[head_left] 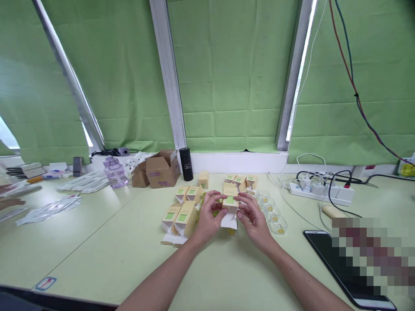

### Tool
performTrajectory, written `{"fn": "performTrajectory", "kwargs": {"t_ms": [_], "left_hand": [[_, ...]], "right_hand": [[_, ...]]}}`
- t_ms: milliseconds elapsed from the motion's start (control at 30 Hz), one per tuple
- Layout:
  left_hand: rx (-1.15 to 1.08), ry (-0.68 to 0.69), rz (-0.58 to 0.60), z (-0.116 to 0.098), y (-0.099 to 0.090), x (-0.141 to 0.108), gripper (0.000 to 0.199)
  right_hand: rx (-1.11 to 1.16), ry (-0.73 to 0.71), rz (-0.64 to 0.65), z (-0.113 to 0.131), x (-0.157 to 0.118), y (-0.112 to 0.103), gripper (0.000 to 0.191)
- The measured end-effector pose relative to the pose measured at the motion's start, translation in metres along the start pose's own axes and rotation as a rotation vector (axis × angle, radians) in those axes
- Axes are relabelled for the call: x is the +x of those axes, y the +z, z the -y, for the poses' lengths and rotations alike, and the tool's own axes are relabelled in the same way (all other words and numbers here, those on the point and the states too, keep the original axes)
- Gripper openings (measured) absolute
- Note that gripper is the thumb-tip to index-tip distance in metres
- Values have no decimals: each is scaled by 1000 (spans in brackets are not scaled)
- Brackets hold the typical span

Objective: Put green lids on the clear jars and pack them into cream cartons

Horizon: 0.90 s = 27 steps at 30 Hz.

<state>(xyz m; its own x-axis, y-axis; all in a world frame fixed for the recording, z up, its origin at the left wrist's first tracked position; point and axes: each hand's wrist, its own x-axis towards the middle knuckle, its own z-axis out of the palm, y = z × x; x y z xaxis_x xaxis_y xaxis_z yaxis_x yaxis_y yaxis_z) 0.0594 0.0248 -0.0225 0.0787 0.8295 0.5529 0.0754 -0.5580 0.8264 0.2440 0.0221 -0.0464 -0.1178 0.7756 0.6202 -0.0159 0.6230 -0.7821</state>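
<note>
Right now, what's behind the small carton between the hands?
Beyond the small carton, similar cartons are visible farther back, then the green blind. The tabletop immediately behind can't be seen: small carton, left hand and right hand cover it.

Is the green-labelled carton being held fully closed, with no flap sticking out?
No, a white flap sticks out from the carton below its green label.

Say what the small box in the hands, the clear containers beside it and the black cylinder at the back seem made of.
Small box: likely paperboard, matte beige, with a thin white flap showing.
Clear containers: probably thin glossy plastic, being see-through with bright edges.
Black cylinder: dark, smooth-looking; coated metal or plastic, I can't tell.
</note>
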Motion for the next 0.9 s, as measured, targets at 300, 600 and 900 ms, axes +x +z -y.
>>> {"fn": "performTrajectory", "kwargs": {"t_ms": [300,600,900], "left_hand": [[24,-3,-3,2,2,-1,27],[47,-2,-11,0,4,-3,28],[69,-3,-2,-1,5,-3,29]], "right_hand": [[-14,10,-41,0,1,2,32],[4,29,-54,-4,2,2,30],[-16,27,-80,-4,1,3,26]]}}
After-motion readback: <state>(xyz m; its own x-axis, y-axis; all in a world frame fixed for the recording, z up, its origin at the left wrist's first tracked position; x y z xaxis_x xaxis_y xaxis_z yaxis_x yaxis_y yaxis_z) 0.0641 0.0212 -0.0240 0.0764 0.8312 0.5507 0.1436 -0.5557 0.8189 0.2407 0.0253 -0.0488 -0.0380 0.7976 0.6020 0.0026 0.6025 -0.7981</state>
